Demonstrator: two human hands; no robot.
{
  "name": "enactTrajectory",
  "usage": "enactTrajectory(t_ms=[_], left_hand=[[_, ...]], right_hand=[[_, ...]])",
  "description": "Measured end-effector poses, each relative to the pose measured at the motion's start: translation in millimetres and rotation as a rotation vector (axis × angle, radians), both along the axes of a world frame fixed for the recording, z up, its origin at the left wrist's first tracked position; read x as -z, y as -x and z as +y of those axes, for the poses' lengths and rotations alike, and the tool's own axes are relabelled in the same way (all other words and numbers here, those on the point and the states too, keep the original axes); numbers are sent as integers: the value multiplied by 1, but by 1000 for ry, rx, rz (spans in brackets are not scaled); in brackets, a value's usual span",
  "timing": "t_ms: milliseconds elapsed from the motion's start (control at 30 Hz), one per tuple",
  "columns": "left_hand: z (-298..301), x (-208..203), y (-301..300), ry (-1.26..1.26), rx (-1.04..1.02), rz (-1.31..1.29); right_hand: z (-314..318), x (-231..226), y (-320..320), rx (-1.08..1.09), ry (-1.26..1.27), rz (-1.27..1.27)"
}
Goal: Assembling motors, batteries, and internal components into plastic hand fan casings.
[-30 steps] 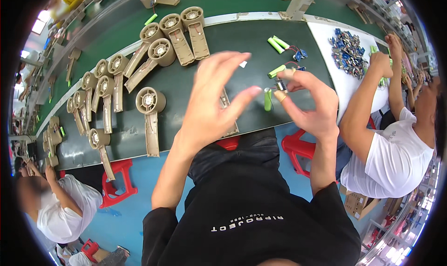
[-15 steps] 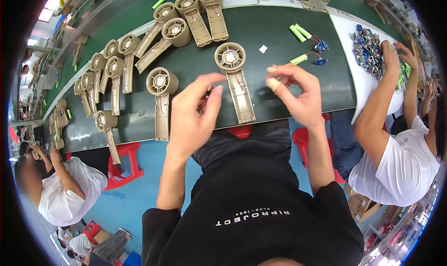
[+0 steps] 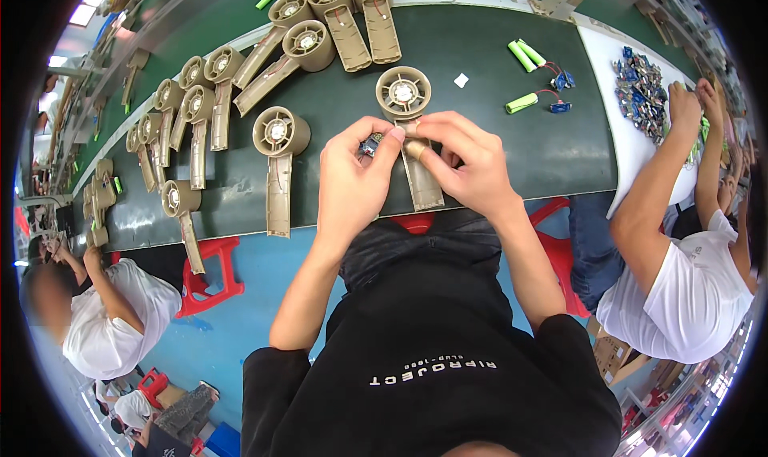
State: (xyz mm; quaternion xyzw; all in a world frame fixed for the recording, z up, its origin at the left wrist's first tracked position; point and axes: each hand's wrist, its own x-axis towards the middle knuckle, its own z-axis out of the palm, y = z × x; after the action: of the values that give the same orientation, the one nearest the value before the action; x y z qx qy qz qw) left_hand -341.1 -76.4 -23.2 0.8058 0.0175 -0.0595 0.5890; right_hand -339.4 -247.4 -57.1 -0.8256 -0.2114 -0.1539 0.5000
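In front of me on the dark green bench lies a tan handheld fan housing (image 3: 404, 91), its round fan end away from me and its open handle toward me. My left hand (image 3: 352, 177) is closed in a pinch at the left of the handle's top. A small blue circuit board (image 3: 370, 143) shows beside its fingers. Opposite it, my right hand (image 3: 472, 165), with tan covers on its thumb and a finger, pinches over the same spot. The fingertips nearly meet, and what they hold is too small to make out. Another fan housing (image 3: 280, 133) lies left of my hands.
More tan fan housings (image 3: 308, 45) spread over the bench's left and far side. Right of mine lie green battery cells (image 3: 522, 103) wired to blue boards (image 3: 563, 80) and a white square (image 3: 461, 80). A co-worker's arms (image 3: 668, 157) reach over a white surface with piled boards (image 3: 638, 85).
My right hand has moved left and in to the top of the handle, closing its fingers. My left hand has shifted right, its thumb and finger now pinched together.
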Motion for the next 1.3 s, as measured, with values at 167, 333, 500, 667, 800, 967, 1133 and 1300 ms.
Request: enactTrajectory(t_ms=[167, 333, 500, 667, 800, 967, 1133, 1300], left_hand=[[6, 3, 2, 199, 49, 176], [7, 13, 14, 204, 6, -107], [9, 21, 18, -63, -27, -361], [9, 22, 20, -210, -4, -486], [5, 22, 20, -231, 5, -512], [2, 25, 20, -265, -12, -570], [-1, 26, 21, -282, -32, -578], [2, 29, 20, -290, -10, -583]], right_hand=[[5, 7, -11, 48, 141, -280], [8, 4, -13, 98, 154, -281], [9, 2, -13, 96, 138, -320], [10, 4, -13, 88, 128, -338], [11, 5, -13, 82, 125, -338], [12, 5, -13, 87, 97, -331], [12, 5, -13, 99, 94, -320], [11, 4, -13, 91, 124, -327]])
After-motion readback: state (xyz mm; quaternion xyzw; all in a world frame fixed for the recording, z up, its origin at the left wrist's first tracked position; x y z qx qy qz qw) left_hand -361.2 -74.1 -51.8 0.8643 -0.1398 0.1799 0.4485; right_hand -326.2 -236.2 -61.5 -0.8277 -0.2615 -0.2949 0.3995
